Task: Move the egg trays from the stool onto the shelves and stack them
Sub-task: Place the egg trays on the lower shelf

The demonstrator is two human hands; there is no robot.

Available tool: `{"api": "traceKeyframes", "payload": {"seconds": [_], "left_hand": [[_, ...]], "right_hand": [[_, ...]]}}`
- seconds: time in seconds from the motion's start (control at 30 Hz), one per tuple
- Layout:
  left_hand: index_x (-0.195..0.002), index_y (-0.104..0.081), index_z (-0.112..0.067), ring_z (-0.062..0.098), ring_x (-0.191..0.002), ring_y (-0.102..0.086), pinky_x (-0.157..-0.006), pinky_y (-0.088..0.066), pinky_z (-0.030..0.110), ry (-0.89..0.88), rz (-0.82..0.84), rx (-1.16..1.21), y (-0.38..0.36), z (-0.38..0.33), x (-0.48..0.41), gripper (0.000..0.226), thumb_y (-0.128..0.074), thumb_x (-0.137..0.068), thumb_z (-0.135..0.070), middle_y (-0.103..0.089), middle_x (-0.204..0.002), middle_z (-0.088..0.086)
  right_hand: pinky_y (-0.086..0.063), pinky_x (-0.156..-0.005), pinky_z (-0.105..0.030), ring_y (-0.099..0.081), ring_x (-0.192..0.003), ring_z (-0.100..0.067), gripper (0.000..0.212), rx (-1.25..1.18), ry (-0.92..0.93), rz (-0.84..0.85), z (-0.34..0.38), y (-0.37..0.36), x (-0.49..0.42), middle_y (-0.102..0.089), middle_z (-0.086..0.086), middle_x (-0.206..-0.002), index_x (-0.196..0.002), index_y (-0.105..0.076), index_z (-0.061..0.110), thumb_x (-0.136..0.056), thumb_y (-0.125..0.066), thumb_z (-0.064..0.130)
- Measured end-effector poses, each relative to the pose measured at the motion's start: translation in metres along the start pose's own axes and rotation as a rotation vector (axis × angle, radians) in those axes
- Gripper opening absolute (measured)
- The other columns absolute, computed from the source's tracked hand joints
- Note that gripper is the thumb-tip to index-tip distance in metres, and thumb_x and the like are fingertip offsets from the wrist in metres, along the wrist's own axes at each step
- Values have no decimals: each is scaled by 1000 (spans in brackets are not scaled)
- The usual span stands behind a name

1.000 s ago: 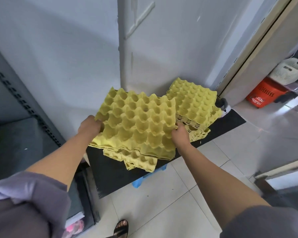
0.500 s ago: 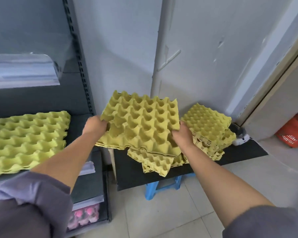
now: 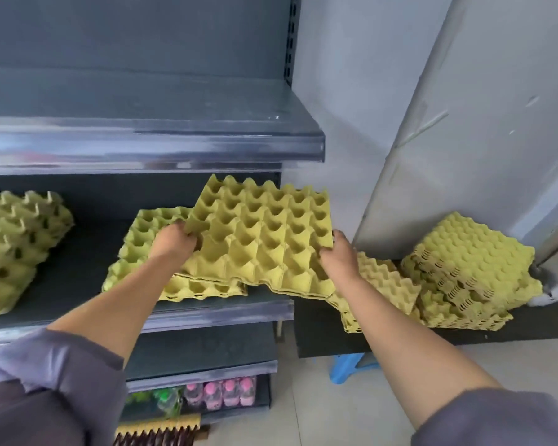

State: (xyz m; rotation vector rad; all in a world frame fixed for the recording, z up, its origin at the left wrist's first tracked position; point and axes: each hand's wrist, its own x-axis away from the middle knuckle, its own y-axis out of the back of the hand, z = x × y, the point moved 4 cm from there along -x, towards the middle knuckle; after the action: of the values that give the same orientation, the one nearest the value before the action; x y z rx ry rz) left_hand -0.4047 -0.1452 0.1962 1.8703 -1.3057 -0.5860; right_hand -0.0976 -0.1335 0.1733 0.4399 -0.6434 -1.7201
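I hold a yellow egg tray (image 3: 264, 239) level in the air, my left hand (image 3: 173, 241) gripping its left edge and my right hand (image 3: 337, 257) its right edge. It hangs over the right end of the grey middle shelf (image 3: 219, 312), partly above a tray stack (image 3: 142, 252) lying there. Another tray stack (image 3: 13, 249) sits at the shelf's left. To the right, a black board (image 3: 319, 333) on a blue stool (image 3: 348, 368) carries a low tray pile (image 3: 387, 284) and a taller tray pile (image 3: 467, 272).
An upper shelf (image 3: 155, 146) overhangs the middle one, leaving a low gap. Bottles with pink caps (image 3: 221, 392) stand on the bottom shelf. A white wall and pillar (image 3: 448, 123) rise behind the stool. Pale floor tiles (image 3: 319, 413) lie below.
Both hands have carried the tray leftward, away from the stool piles and over the middle shelf. The view has swung left, bringing the shelves into frame.
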Motion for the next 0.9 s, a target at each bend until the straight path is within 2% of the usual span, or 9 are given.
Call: {"api": "traceKeyframes", "payload": {"seconds": [0.1, 0.23, 0.43, 0.63, 0.77, 0.9], "left_hand": [[-115, -57, -4, 27, -71, -51, -62, -39, 30, 14, 1, -33, 27, 36, -16, 30, -47, -87, -10, -56, -81, 10], [-122, -52, -8, 35, -85, -61, -70, -47, 33, 71, 4, 13, 48, 78, -30, 37, -49, -86, -14, -63, -96, 16], [-120, -52, -11, 30, -79, -61, -63, -44, 31, 146, 7, 88, 64, 126, -40, 35, -50, -86, -16, -64, -96, 14], [-124, -50, -12, 26, -75, -57, -54, -39, 28, 213, -7, 131, 67, 145, -45, 36, -49, -88, -16, -61, -97, 13], [-128, -48, -9, 31, -86, -58, -65, -41, 32, 245, 5, 154, 57, 150, -48, 43, -50, -86, -12, -63, -105, 17], [-128, -48, -10, 35, -96, -58, -72, -44, 36, 278, 17, 177, 45, 156, -51, 44, -52, -84, -12, -59, -112, 18]], "right_hand": [[-53, -86, -45, -62, -99, -32, 45, 21, 18, -16, 26, -39, 8, -63, -10, -114, -135, -43, 15, -91, -46, 6], [-54, -83, -43, -61, -99, -33, 47, 47, 43, 4, 51, -73, 13, -62, -11, -116, -137, -41, 14, -91, -46, 5], [-51, -91, -41, -59, -110, -34, 49, 113, 100, 64, 82, -112, 9, -59, -13, -127, -142, -39, 12, -94, -48, 6], [-52, -90, -43, -59, -110, -33, 48, 161, 130, 119, 93, -138, 1, -57, -13, -130, -142, -38, 12, -95, -48, 8], [-54, -85, -46, -62, -104, -33, 52, 196, 108, 141, 90, -149, -6, -58, -14, -129, -145, -34, 14, -95, -49, 10], [-51, -91, -44, -58, -112, -34, 53, 245, 77, 195, 83, -158, -9, -54, -14, -134, -145, -33, 13, -95, -50, 11]]}}
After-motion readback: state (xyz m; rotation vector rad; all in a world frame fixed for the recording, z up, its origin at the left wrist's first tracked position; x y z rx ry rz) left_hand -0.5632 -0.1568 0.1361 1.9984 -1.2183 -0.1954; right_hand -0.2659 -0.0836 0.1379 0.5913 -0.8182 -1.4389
